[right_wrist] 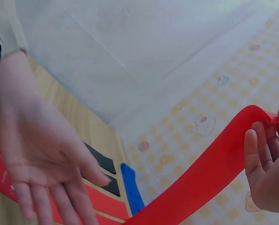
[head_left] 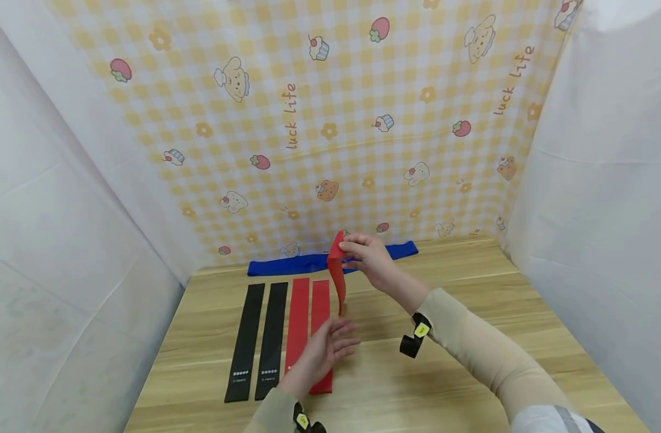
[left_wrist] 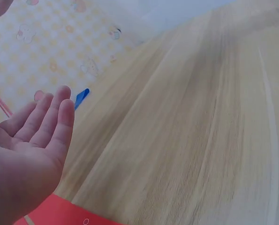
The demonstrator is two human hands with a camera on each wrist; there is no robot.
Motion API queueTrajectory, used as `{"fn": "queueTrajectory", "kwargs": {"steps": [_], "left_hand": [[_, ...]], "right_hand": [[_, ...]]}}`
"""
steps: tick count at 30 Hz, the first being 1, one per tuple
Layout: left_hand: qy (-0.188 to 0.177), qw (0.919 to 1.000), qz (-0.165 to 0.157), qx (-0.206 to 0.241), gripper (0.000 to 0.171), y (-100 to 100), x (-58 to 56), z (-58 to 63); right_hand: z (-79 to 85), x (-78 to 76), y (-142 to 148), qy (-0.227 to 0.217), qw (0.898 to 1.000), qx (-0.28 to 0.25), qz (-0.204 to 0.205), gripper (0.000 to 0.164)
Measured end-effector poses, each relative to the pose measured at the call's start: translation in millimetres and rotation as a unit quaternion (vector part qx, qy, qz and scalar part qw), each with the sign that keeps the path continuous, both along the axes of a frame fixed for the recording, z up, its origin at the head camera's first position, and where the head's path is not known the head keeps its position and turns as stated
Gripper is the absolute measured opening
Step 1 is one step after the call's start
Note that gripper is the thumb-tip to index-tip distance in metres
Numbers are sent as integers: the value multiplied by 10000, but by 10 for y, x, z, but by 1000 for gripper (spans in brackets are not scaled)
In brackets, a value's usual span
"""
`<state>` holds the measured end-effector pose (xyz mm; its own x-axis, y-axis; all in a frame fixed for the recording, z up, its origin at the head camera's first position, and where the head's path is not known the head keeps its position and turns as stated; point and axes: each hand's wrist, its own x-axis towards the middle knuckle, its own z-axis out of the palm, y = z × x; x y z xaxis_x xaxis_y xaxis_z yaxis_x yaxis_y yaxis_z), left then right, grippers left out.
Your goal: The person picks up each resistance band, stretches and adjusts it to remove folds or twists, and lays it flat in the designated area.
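Note:
My right hand (head_left: 370, 260) pinches a red resistance band (head_left: 336, 270) near its upper end, and the band hangs down above the table. In the right wrist view that band (right_wrist: 200, 171) runs as a wide strip down from the pinching fingers (right_wrist: 258, 150). Below its lower end my left hand (head_left: 330, 345) is held palm up with fingers extended, holding nothing; the left wrist view shows the same bare palm (left_wrist: 29, 154). Under the left forearm lie two flat red bands, one (head_left: 298, 310) partly hidden by the wrist, the other (head_left: 320, 300) beside it.
Two black bands (head_left: 247, 337) (head_left: 273, 331) lie parallel, left of the red ones. Along the back edge stretches a blue band (head_left: 284, 265), partly behind the hanging red one. A checked cloth (head_left: 330, 108) hangs behind the wooden table (head_left: 444, 373), with white sheets (head_left: 590, 180) at both sides.

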<state>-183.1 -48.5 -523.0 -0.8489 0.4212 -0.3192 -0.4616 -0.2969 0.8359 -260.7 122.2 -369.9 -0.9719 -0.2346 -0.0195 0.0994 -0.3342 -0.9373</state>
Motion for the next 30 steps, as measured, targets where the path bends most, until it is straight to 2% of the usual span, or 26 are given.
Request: {"fn": "queueTrajectory", "kwargs": {"steps": [5, 11, 17, 21, 26, 30], "left_hand": [[-206, 9973, 100, 694, 87, -8, -45, -56], [-427, 9916, 290, 1188, 89, -35, -91, -119], [-387, 9850, 861, 1441, 78, -51, -168, -102], [-376, 9775, 1347, 1579, 64, -77, -264, -40], [-347, 9657, 1932, 1699, 52, -181, -380, 24], [-243, 9579, 2307, 1692, 44, -267, -431, 42]], "right_hand": [[-7, 127, -29, -134, 9998, -28, 170, 7], [-30, 254, -11, -170, 9993, -24, 331, 3], [-54, 409, 68, -206, 9988, -171, 410, 3], [-103, 517, 158, -261, 9980, -292, 489, 10], [-210, 619, 282, -257, 9979, -309, 501, 16], [-339, 676, 376, -316, 9980, -318, 440, 18]]}}
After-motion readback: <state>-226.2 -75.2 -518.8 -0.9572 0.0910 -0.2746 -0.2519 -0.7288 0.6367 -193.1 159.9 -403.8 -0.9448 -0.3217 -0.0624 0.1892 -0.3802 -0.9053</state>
